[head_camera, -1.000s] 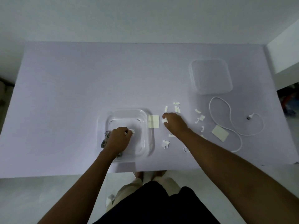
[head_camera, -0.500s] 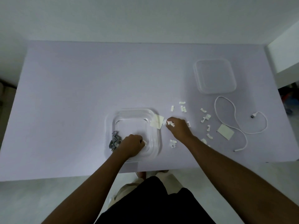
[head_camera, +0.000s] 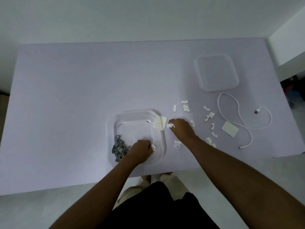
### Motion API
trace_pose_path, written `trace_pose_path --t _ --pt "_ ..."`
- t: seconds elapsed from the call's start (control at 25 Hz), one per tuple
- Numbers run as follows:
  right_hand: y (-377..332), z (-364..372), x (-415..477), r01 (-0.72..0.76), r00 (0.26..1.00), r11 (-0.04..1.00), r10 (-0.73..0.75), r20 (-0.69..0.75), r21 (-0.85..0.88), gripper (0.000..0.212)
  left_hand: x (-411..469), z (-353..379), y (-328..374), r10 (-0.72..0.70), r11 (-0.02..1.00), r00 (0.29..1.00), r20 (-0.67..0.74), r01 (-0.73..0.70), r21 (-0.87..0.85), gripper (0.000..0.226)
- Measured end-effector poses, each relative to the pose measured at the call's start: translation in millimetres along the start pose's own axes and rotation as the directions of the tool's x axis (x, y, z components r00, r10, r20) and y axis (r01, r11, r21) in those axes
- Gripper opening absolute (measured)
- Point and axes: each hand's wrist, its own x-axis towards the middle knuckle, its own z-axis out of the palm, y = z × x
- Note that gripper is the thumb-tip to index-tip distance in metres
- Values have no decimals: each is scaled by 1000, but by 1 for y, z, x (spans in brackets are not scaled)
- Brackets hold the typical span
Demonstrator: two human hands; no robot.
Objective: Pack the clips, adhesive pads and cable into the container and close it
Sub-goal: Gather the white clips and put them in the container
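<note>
While the left hand (head_camera: 140,150) pinches a small white plastic clip (head_camera: 153,147) inside the clear square plastic container (head_camera: 162,146), the right hand (head_camera: 181,128) grips white clips (head_camera: 170,125) just beside it; no readable writing anywhere.

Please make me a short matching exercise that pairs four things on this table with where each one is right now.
Things:
1. grey clips
2. lid
3. cable
4. adhesive pad

Places:
a. leaning on the right rim of the container
b. lying looped on the table at the far right
c. piled inside the container, in its near left corner
d. lying at the far right of the table, beyond the cable

Pairs: 1-c, 2-d, 3-b, 4-a
</note>
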Motion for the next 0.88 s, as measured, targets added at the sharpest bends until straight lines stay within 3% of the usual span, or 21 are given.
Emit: trace_pose_path --t 0.12,0.24,0.36,0.48,0.56,0.64,0.72,0.8,0.88 --pt "3 1 -6 -44 997 982 54 -47 185 7 -1 -2 -1 30 998 999 -33 -32 -63 28" --pt "-12 -19 -11 -74 984 905 134 -116 418 18 -5 -10 -1 34 989 999 -38 -39 -145 18" --pt "-40 -42 -21 27 990 859 49 -134 511 23 -14 -23 0 36 976 994 -106 -58 -212 13" --pt "-67 -56 -36 47 997 836 -72 26 547 18 -25 -42 -9 -12 966 954 -299 -67 -251 9" --pt "-85 -60 -43 74 970 873 -175 168 483 19 -37 -54 -25 -92 976 847 -523 -28 -218 9" --pt "-104 -55 -47 162 907 916 -284 309 367 23 -48 -60 -45 -156 988 687 -710 106 -114 22" --pt "-119 -39 -50 259 840 939 -335 428 226 29 -52 -58 -63 -257 960 592 -764 244 -134 40" --pt "-130 -19 -53 327 791 941 -323 519 87 31 -51 -52 -73 -409 912 626 -664 280 -299 50" --pt "-134 -1 -56 368 766 930 -294 572 -16 29 -45 -46 -75 -507 846 681 -528 278 -454 41"
